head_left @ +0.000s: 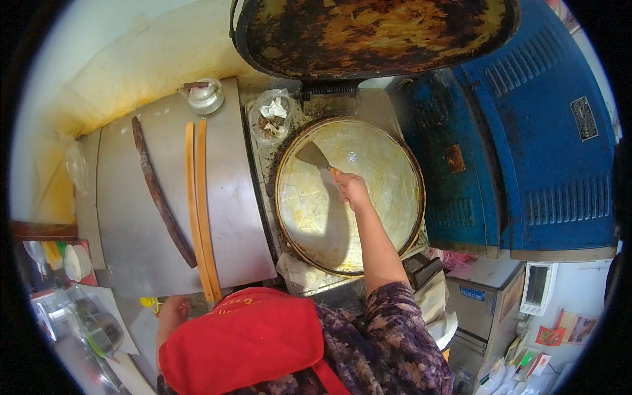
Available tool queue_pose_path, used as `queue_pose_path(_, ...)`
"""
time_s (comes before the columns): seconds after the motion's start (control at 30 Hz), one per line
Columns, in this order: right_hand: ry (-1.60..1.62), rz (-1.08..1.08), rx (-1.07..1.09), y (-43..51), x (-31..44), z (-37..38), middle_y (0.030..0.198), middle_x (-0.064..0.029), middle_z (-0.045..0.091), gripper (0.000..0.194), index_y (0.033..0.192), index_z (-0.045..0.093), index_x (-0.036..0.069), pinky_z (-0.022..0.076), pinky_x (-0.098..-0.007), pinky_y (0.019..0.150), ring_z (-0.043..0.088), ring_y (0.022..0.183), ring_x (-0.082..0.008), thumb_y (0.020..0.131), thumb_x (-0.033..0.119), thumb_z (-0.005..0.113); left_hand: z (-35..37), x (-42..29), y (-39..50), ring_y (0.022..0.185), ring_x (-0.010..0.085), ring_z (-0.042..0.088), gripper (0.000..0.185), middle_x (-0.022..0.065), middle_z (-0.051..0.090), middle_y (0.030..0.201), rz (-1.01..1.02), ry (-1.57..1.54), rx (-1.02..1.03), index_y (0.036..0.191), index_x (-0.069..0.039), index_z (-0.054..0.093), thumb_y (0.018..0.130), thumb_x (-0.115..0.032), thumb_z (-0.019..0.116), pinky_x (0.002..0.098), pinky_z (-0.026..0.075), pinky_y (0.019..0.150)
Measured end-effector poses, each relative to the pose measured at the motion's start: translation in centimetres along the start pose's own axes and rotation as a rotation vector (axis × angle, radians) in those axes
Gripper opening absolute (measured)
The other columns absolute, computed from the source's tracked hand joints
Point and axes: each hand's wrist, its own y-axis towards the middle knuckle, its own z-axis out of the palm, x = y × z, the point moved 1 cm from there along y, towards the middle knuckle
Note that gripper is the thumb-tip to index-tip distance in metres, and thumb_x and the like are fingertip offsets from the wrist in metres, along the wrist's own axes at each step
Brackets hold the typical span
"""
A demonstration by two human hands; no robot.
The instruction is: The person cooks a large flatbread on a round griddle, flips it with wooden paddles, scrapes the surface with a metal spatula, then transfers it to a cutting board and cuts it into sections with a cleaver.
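Observation:
My right hand (350,188) grips the handle of a wide-bladed metal scraper (313,155). The blade lies over the upper left of a large, pale yellow flatbread (380,173), or a similar sheet of dough, which fills a round griddle pan (423,195). Whether the blade touches the surface is hard to tell. Above the pan, the griddle's raised lid (380,37) shows a scorched brown and black underside. My left hand (173,311) is low beside the red apron (242,340), partly hidden. A small yellow object (148,302) is close to its fingers, but no hold is visible.
Left of the griddle, a metal worktop (232,197) carries two flat wooden sticks (196,197), a dark curved rod (160,197) and a metal kettle (205,96). A plastic-lined tub (272,116) with crumpled paper stands by the pan. Blue metal housings (543,148) border the right side.

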Motion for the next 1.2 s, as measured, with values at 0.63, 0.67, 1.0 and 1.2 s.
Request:
queue_pose_path(0.63, 0.19, 0.043, 0.093, 3.6, -1.0, -0.4, 0.056, 0.007, 0.038, 0.03, 0.094, 0.065, 0.004, 0.0188, -0.0254, 0.042, 0.026, 0.044, -0.0059, 0.093, 0.034, 0.067, -0.6, -11.0, -1.8, 0.079, 0.0297, 0.065, 0.022, 0.013, 0.064, 0.084, 0.125, 0.331, 0.023, 0.098, -0.005, 0.069, 0.077, 0.002, 0.072, 0.0376, 0.053, 0.07)
queue_pose_path(0.67, 0.215, 0.03, 0.105, 3.8, -1.3, -0.6, 0.056, 0.007, 0.038, 0.03, 0.095, 0.064, 0.004, 0.0189, -0.0254, 0.042, 0.026, 0.044, -0.006, 0.094, 0.034, 0.067, -0.7, -10.7, -1.9, 0.079, 0.03, 0.064, 0.023, 0.0131, 0.064, 0.084, 0.152, 0.363, 0.026, 0.098, -0.005, 0.069, 0.077, 0.002, 0.072, 0.0377, 0.053, 0.07)
queue_pose_path(1.0, -0.021, -0.074, 0.028, 2.7, 0.7, 1.2, 0.062, 0.0035, 0.051, 0.035, 0.086, 0.066, 0.004, 0.029, -0.026, 0.046, 0.039, 0.05, -0.0066, 0.088, 0.038, 0.072, -0.9, -11.8, -1.4, 0.079, 0.0308, 0.064, 0.022, 0.0124, 0.064, 0.085, 0.207, 0.437, 0.051, 0.098, -0.007, 0.069, 0.077, -0.002, 0.073, 0.0391, 0.052, 0.07)
queue_pose_path(1.2, -0.16, -0.13, -0.014, 2.6, 0.3, 1.3, 0.078, 0.0001, 0.062, 0.031, 0.094, 0.07, 0.001, 0.0418, -0.0256, 0.061, 0.05, 0.067, -0.0088, 0.091, 0.032, 0.07, -0.4, -12.4, -0.9, 0.079, 0.0318, 0.065, 0.02, 0.0128, 0.064, 0.085, 0.249, 0.453, 0.057, 0.097, -0.007, 0.07, 0.078, -0.001, 0.071, 0.0399, 0.052, 0.07)
